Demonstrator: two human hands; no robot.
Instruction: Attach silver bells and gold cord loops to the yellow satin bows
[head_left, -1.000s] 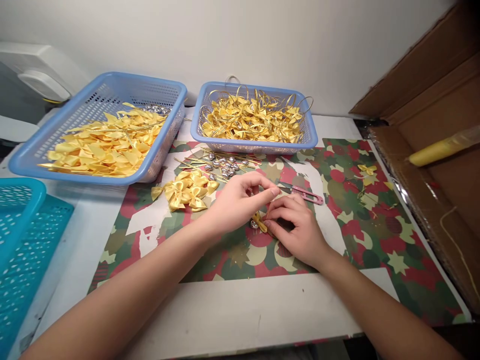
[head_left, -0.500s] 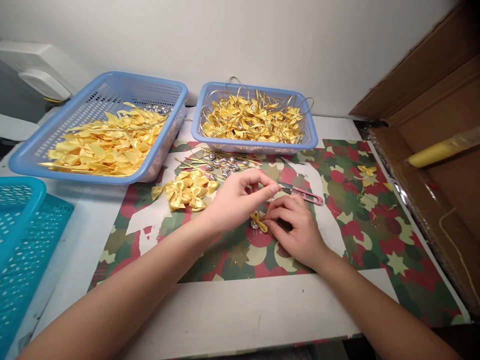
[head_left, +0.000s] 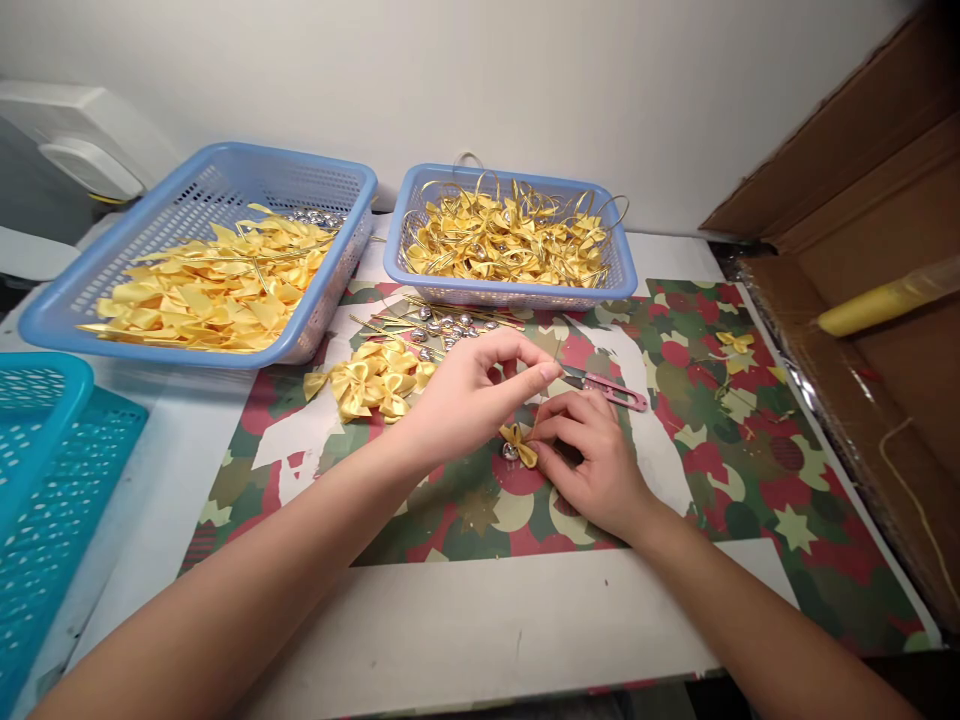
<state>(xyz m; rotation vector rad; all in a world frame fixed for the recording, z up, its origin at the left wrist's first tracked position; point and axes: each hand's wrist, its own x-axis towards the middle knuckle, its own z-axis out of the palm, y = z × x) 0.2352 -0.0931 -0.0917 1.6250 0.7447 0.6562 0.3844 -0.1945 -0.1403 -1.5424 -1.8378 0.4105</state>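
My left hand (head_left: 480,400) pinches a thin gold cord (head_left: 559,349) between thumb and index finger, its short end poking up past the fingertips. Lower and to the right, my right hand (head_left: 596,460) has its fingers closed at the side of a yellow ribbon bow (head_left: 523,446). A silver bell (head_left: 510,451) sits against that bow. The cord seems to run down from the left fingertips to the right ones; the right fingers hide part of it. Thread snips with a pink handle (head_left: 626,397) lie just beyond my right hand, their blades near the left thumb.
Loose yellow bows (head_left: 360,385) are piled left of my hands, with silver bells and gold cords (head_left: 409,322) behind. A blue basket (head_left: 300,345) of bows and another blue basket (head_left: 517,292) of looped bows stand at the back. A teal basket (head_left: 105,450) is left, cardboard (head_left: 847,220) right.
My left hand has shifted very slightly up and to the right with the cord. My right hand and the bow have hardly moved.
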